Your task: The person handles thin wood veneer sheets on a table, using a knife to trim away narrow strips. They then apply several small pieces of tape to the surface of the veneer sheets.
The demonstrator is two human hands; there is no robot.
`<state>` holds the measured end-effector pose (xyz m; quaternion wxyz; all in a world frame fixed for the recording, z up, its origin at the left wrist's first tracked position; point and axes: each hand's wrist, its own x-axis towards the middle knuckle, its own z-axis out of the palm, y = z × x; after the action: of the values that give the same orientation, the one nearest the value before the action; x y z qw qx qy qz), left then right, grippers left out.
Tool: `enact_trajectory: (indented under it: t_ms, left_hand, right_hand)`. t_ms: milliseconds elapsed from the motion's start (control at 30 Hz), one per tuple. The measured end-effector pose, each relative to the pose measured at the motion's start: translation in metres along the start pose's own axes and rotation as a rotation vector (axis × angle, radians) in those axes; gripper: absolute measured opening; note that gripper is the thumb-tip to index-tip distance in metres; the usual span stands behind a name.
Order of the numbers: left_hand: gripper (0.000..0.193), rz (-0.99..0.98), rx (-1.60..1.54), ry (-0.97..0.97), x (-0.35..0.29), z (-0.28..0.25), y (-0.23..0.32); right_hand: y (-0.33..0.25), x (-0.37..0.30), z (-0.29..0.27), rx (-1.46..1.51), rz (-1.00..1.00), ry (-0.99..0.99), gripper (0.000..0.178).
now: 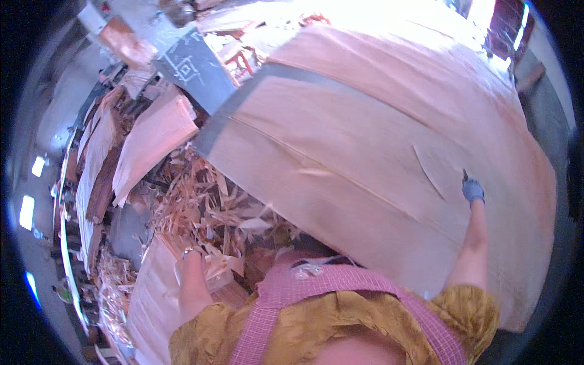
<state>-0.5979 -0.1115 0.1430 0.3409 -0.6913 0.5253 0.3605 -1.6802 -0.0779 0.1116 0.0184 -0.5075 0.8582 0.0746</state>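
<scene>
A wide, pale wood veneer sheet (340, 140) lies spread before me, with long creases and a curved slit near its right part. My right hand (473, 191), in a blue-grey glove, is over the right part of this sheet, closed around a small dark pointed tool (465, 175) whose exact kind I cannot make out. My left hand (191, 253) is low at the left, beside a pale stack of veneer pieces (155, 283) and loose wood strips. Its fingers are mostly hidden, so any grip there is unclear.
Torn veneer scraps (194, 201) are heaped between the large sheet and the stacks at left. Beyond them lie a thick pinkish veneer bundle (155, 140) and a blue-grey panel (198, 67) with a white square mark. More scraps (240, 52) lie at the far side.
</scene>
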Motion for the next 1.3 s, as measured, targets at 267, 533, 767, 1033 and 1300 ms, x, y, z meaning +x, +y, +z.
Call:
enact_trajectory:
  t_ms: [267,533,767,1033,1300]
  left_hand:
    - [0.048,0.706,-0.231,0.761,0.12,-0.326,0.075]
    - [0.064,1.168,-1.198,1.244,0.046,-0.671,0.129]
    - [0.034,1.107,-1.576,0.604,0.011,-0.707,0.123]
    - [0.025,1.406,-1.204,0.72,0.06,-0.722,0.08]
    - [0.02,1.635,-1.198,0.604,0.125,-0.663,0.093]
  right_hand:
    - [-0.222,-0.057,-0.041,0.796,0.027,0.342,0.03]
    - [-0.478,-0.129,-0.145,0.657,-0.099,0.356,0.038]
    - [-0.58,-0.134,-0.171,0.708,-0.244,0.054,0.038]
    - [-0.804,-0.044,-0.272,1.005,-0.775,0.161,0.028]
    - [-1.035,0.0,-0.472,0.98,-0.937,0.734,0.02]
